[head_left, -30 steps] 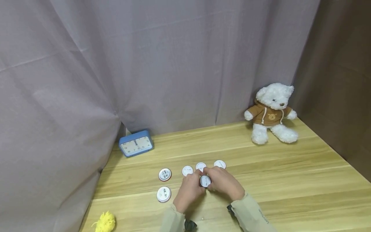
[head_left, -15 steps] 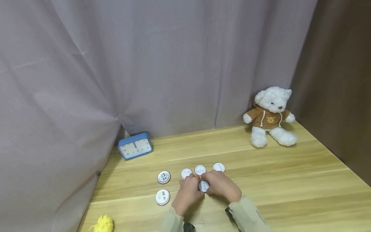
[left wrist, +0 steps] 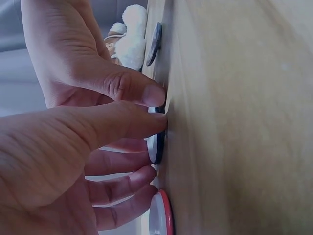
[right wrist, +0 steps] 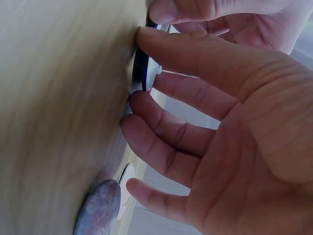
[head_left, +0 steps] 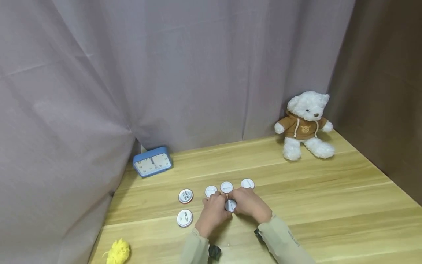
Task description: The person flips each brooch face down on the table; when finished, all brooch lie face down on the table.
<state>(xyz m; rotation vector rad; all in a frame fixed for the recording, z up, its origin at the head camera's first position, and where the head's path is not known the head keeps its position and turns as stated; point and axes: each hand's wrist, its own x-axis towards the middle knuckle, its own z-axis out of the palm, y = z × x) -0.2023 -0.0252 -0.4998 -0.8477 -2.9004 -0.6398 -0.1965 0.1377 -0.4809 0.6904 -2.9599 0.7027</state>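
A round pin badge with its white pin side up sits between both hands, close to the table. My left hand pinches its left edge, the thumb low against the dark rim in the left wrist view. From the other side my right hand grips the same badge, thumb and fingers at its edge. Just beyond the fingers lie a left badge, a middle badge and a right badge, all pin side up. A red-rimmed badge shows below the left fingers in the left wrist view.
To the left lie an upper badge and a lower badge. A blue clock stands at the back left, a white teddy bear at the back right. Yellow yarn lies front left. Grey curtain hangs behind.
The gripped badge has come slightly nearer the person and looks flatter than a second ago. Both hands keep hold of it. The head view has shifted a little; the other badges stay put.
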